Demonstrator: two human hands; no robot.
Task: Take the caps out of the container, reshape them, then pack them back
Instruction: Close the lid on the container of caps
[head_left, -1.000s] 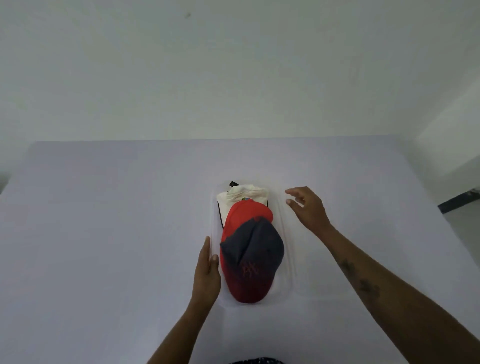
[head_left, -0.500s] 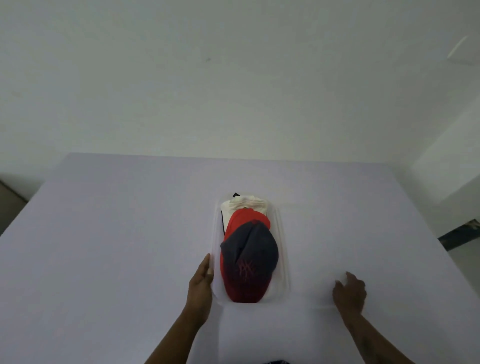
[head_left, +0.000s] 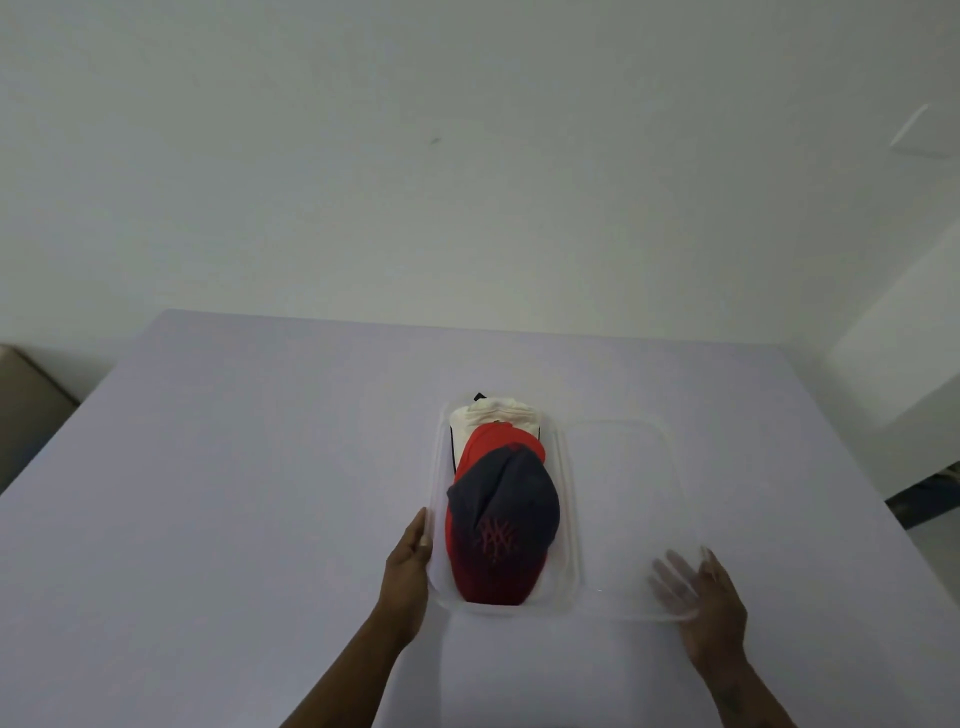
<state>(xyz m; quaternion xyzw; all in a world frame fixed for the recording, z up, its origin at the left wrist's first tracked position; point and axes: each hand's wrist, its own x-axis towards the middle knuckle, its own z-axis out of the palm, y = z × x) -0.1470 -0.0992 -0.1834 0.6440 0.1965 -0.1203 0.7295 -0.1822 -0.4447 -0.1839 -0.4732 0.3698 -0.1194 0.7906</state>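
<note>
Open room left: beyond your left hand (head_left: 410, 564) the pale lilac table (head_left: 218, 519) runs bare out to its left edge, where a brown object (head_left: 26, 405) stands off the table
Left hand: your fingers lie flat and straight along the left wall of the clear container (head_left: 435, 499), thumb on its rim; it is pressed against the wall, not clenched
Container: a narrow clear plastic tub, lying lengthwise away from you, just right of your left hand
Contents: the caps are all inside, stacked along its length; nearest you the navy-and-red cap (head_left: 501, 525) with a red stitched emblem, past it the red cap (head_left: 491, 441), and at the far end the cream cap (head_left: 498, 418) with a black bit showing behind it
Gap between hands: the container's right wall touches or nearly touches the lid (head_left: 618, 499); you cannot tell which
Lid: clear, flat on the table, to the left of and ahead of your right hand (head_left: 698, 597), its near corner under your fingers
Right hand: open, fingers spread and blurred, resting on the lid's near right corner; whether it grips the rim cannot be told
Open room right: bare table beyond your right hand to the right edge
Room: plain white wall ahead of both hands, a dark floor strip (head_left: 924, 499) past the right edge
</note>
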